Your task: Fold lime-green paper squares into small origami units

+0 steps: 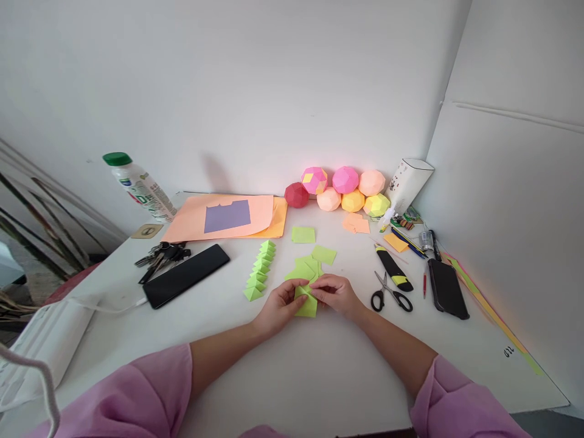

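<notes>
Green paper (307, 307) | left hand (283, 302), right hand (336, 294) pinching | upper part obscured

Lighting's soft and fairly even, kinda grey on the white wall (255, 79). The green-capped white plastic bottle (145, 190) throws a faint shadow rightward, so light's probably from the left. Faceted pink paper balls (345, 180) get a rosy glow behind them. Wide-angle stretch tilts the bottle; its small print's mushy.
</notes>
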A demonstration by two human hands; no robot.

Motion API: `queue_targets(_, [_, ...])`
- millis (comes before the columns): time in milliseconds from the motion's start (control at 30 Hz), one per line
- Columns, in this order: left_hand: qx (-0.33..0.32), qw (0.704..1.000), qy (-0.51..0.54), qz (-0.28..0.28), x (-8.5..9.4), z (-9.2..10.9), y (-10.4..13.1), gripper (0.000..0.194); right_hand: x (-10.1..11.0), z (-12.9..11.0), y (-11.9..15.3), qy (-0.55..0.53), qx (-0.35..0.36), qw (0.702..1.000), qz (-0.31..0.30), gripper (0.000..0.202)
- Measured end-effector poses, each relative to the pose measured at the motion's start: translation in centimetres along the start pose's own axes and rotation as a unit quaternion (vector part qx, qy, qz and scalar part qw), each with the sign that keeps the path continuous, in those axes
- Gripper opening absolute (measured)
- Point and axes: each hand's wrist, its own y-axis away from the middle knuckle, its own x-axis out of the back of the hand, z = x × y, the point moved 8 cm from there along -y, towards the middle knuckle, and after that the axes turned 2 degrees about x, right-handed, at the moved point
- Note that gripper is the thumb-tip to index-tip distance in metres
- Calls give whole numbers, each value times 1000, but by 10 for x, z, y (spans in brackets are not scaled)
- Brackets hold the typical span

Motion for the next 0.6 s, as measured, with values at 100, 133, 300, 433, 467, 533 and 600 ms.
queue_targets(100, [-3, 1000, -4, 6, 1, 2, 1, 36, 1, -7, 1, 44, 34, 998, 8, 13])
queue_targets(133, [-3, 1000, -3, 8, 1, 2, 1, 36, 1, -9, 1, 56, 46, 997, 10, 13])
queue_targets(300, [-1, 1000, 14, 7, 1, 0, -1, 35, 0, -19, 2, 94, 86, 992, 19, 12])
queue_targets(433, [3, 999, 35, 15, 2, -3, -2, 38, -2, -27, 3, 136, 119, 983, 24, 15])
queue_targets(467, [6, 999, 34, 21, 3, -4, -2, 39, -3, -27, 3, 143, 121, 982, 20, 17])
queue_targets(533, [9, 999, 25, 34, 5, -4, -2, 38, -6, -27, 4, 144, 117, 983, 9, 21])
queue_targets(600, [-3, 999, 6, 43, 7, -2, -1, 34, -8, -26, 5, 138, 113, 984, 3, 22])
